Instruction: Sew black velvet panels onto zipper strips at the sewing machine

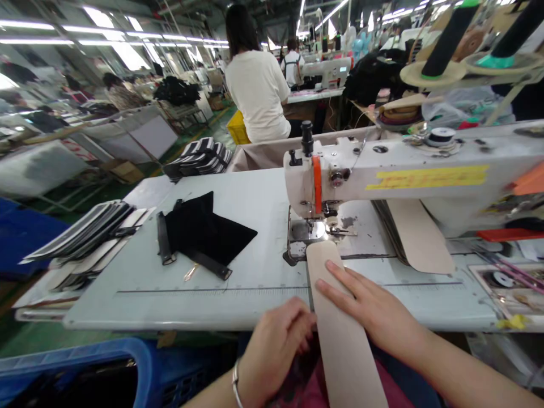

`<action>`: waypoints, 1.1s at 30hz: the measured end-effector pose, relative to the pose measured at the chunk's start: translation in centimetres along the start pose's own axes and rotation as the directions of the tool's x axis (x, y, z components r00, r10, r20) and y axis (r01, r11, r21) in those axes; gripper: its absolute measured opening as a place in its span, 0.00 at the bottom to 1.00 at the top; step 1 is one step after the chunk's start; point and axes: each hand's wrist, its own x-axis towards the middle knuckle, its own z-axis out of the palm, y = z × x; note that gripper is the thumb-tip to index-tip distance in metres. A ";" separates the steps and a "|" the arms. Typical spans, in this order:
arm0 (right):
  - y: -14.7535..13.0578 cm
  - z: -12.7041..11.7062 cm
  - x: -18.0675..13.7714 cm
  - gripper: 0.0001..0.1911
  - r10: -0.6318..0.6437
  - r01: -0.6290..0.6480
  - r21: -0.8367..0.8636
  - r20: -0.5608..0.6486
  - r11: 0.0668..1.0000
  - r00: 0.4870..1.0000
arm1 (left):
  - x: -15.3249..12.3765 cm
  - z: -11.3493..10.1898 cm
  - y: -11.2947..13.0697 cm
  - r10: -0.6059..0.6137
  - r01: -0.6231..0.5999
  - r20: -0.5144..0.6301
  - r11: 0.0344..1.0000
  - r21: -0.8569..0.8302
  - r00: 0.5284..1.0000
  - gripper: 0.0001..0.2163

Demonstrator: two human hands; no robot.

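Far left there's a blue basket [147,362] down beside the table with dark stuff in it, and above it a stack of black-and-white edged pieces [80,235] sitting by the table's left end. Next along, a black fabric piece [193,224] lies on the pale tabletop [263,209], with a gold-coloured pull [191,272] poking out near its lower edge. Then the left hand [278,337], bracelet [236,382] on the wrist, fingers curled in right by the left edge of a long beige panel [340,328]; the fingertips are kinda hidden, so I can't tell if it's actually pinching anything. The panel's rounded far end is just short of the sewing machine's [408,164] presser foot, and the rest runs back over the table edge and out of view. The right hand [374,303] comes in from the right, pretty open, fingers stretched out flat on top of the panel. Further right, more beige pieces [419,235] are stacked under the machine arm, then a cluttered tray [478,276].
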 end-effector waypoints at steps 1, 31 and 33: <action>0.0 0.4 0.9 0.45 -0.014 0.014 -0.004 0.002 1.000 1.000 | 1.1 -1.5 0.0 0.149 -0.126 -0.105 0.972 0.196 0.983 0.13; 7.0 1.2 7.2 0.21 0.066 -0.037 0.131 -0.223 0.991 0.972 | 13.9 -7.7 -2.4 0.608 -0.638 0.285 0.502 0.584 0.741 0.22; 7.0 1.2 7.2 0.20 0.060 -0.033 0.122 -0.231 0.992 0.971 | 13.9 -7.8 -2.4 0.608 -0.641 0.291 0.500 0.582 0.738 0.21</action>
